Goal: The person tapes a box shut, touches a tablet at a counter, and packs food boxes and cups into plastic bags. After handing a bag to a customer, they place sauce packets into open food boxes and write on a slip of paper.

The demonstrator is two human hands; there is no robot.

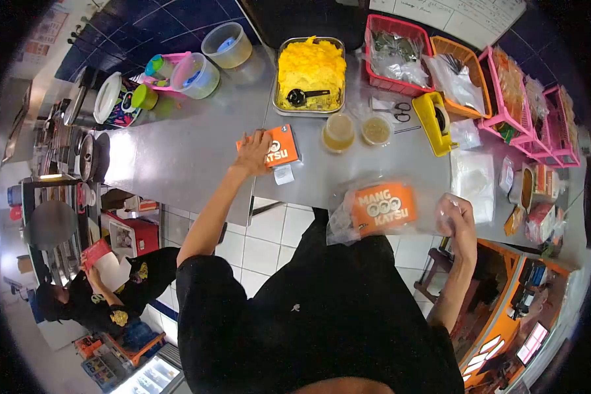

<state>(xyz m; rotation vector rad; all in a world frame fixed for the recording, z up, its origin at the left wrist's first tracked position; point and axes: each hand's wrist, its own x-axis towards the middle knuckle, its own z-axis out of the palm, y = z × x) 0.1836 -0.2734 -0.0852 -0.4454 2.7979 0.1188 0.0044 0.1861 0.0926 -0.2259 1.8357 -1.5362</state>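
My left hand (253,154) lies over an orange box (283,144) with white "KATSU" lettering, which sits on the steel counter; its fingers reach across the lid. A small white paper slip (284,175) is just below that box. My right hand (458,220) is closed on the end of a clear plastic bag (427,203). Inside the bag is a second orange box (384,209), printed "MANG KATSU", held in front of my body near the counter's edge. Two round lidded tubs stand beyond it, one with yellowish liquid (338,133) and a smaller one (376,131).
A steel tray (277,98) holds yellow food and a black scoop (307,96). Scissors (400,111), a yellow tape dispenser (433,125) and red (427,84), orange and pink baskets stand at right. Clear tubs (226,46) are at left. A co-worker (105,289) holds a red-and-white item.
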